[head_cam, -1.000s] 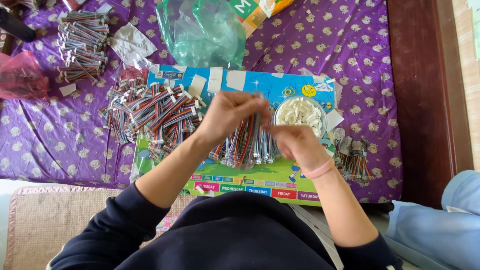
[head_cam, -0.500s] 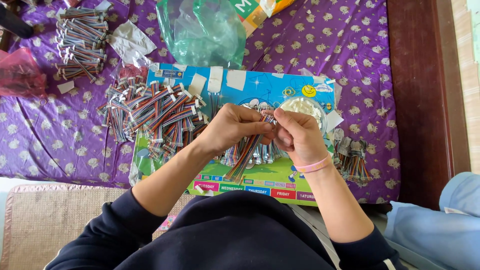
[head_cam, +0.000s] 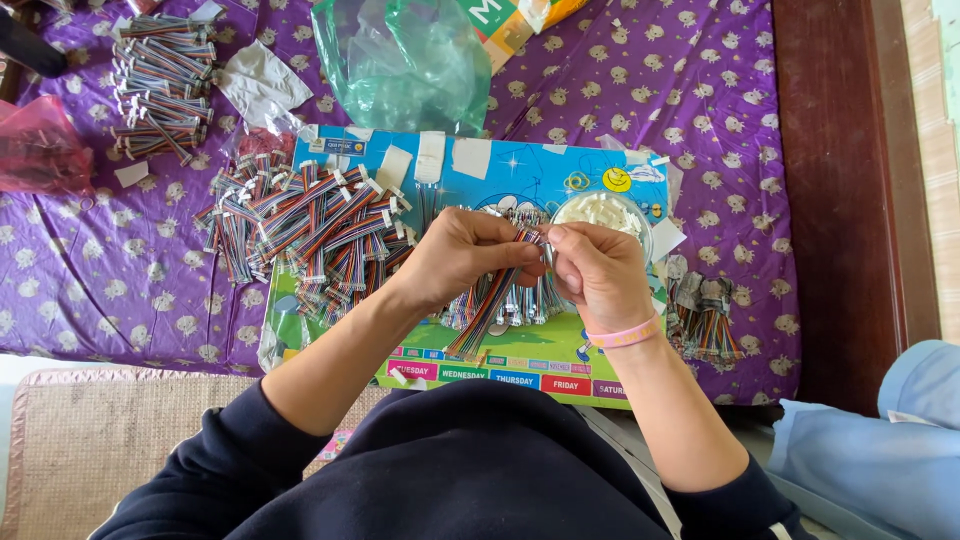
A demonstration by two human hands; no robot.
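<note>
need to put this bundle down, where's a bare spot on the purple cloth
Free cloth lies right of the colourful board, toward the dark wooden edge, above the small bundle. Another patch sits left of the wire pile. The board itself is crowded under both hands.

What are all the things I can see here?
Wire bundle in hands: one, rainbow-striped, held by both hands.
Wire pile: many, rainbow-striped, left part of the board.
Far wire pile: many, top left on the cloth.
Small wire bunch: a few, right of the board.
Bowl: one, clear, white bits inside, behind the right hand.
Board: one, blue and green.
Green bag: one, top middle.
Pink bag: one, far left.
Cloth: one, purple.
Wristband: one, pink.
Left hand, right hand: two.
</note>
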